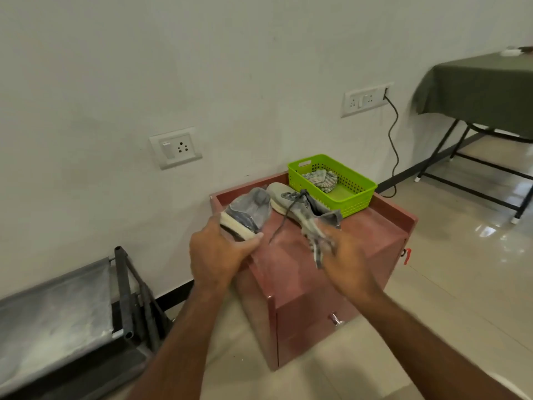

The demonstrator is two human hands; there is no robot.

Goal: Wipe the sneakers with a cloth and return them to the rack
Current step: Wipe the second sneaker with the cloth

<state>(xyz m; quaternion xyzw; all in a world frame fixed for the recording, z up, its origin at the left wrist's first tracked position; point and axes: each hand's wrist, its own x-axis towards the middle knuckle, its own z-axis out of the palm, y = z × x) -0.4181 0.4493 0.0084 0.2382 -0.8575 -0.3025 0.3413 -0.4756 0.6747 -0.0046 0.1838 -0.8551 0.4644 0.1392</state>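
1. A white wall [202, 67] with two switch-and-socket plates backs the scene, above a glossy tiled floor [461, 284].
2. A low reddish cabinet [302, 272] with a raised rim stands against the wall, and both hands work above its top.
3. The left hand [219, 249] grips a grey sneaker [248, 215] by its heel end, thumb along the pale sole edge, and holds it lifted over the cabinet's left side.
4. The right hand [343, 252] has its fingers curled round a striped cloth [315, 235], which is motion-blurred, so exactly how the fingers lie is hard to make out.
5. A second sneaker [294, 203] lies on its side on the cabinet top, its light sole turned toward the wall and a dark lace [281, 223] trailing forward.
6. Just behind it, at the cabinet's back right corner, sits a lime-green plastic basket [354, 197] holding another crumpled cloth [323, 179].
7. A dark-framed rack [57, 313] with a grey fabric shelf stands low at the left, beside the cabinet.
8. At the far right is a table under a green cover [476, 90], and a black cable [393, 134] hangs from the nearer wall plate.
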